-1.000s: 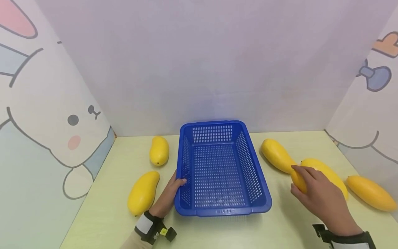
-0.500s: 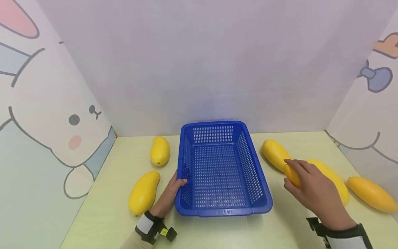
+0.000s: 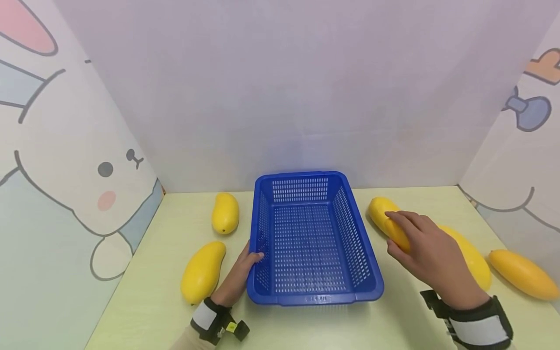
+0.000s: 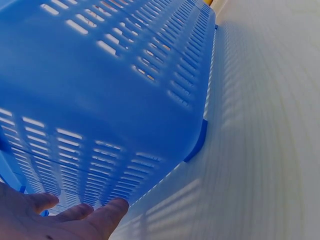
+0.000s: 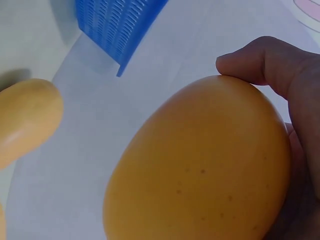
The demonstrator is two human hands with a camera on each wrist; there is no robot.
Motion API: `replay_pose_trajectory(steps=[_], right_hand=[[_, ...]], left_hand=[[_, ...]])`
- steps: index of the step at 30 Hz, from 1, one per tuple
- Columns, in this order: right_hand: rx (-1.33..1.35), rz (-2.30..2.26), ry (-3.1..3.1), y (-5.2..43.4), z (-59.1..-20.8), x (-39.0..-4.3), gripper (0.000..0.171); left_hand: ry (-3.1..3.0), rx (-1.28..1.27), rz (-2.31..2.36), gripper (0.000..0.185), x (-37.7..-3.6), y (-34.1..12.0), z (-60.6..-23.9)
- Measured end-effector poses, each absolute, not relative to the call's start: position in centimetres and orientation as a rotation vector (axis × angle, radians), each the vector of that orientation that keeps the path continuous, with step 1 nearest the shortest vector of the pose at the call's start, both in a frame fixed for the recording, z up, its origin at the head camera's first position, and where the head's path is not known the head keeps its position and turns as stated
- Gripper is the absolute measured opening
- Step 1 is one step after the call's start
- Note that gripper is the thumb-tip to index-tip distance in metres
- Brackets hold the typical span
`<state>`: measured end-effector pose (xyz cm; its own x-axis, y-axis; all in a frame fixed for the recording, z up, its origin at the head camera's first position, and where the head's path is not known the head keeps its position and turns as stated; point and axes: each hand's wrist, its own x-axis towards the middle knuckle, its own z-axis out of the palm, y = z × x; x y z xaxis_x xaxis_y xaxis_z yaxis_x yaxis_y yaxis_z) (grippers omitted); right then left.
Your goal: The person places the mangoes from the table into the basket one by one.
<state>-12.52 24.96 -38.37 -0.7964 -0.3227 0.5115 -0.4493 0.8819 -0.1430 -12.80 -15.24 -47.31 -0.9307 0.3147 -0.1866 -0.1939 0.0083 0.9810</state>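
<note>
In the head view my left hand (image 3: pixel 239 273) holds the left side of a blue plastic basket (image 3: pixel 315 298), its thumb over the rim. The left wrist view has the fingertips (image 4: pixel 112 212) against the slotted outer wall. My right hand (image 3: pixel 430 255) grips a mango (image 3: pixel 398 236) to the right of the basket, mostly covered by the hand. Up close in the right wrist view, the mango (image 5: pixel 200 170) is orange-yellow with small dark specks, the thumb on its edge. Behind the held one lies another mango (image 3: pixel 379 209), partly hidden.
A yellow mango (image 3: pixel 470 260) lies beside my right hand, with an orange-yellow mango (image 3: pixel 522 274) farther right. Left of the basket are two more, a small mango (image 3: pixel 225 213) and a larger mango (image 3: pixel 202 272). A pale back wall (image 3: pixel 302 97) rises behind the table (image 3: pixel 306 330).
My right hand, with the mango in its grip, has moved left and slightly away from me, nearer the basket. The left hand and basket have stayed in place.
</note>
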Motion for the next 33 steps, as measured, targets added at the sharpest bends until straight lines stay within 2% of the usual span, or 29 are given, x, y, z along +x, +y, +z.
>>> replay_pose_trajectory(steps=[33], right_hand=[[0.719,0.348,-2.465,21.6,-35.4,-14.7,0.057]], left_hand=[[1.932,0.142,2.016,0.071,-12.9,-15.2,-47.5]])
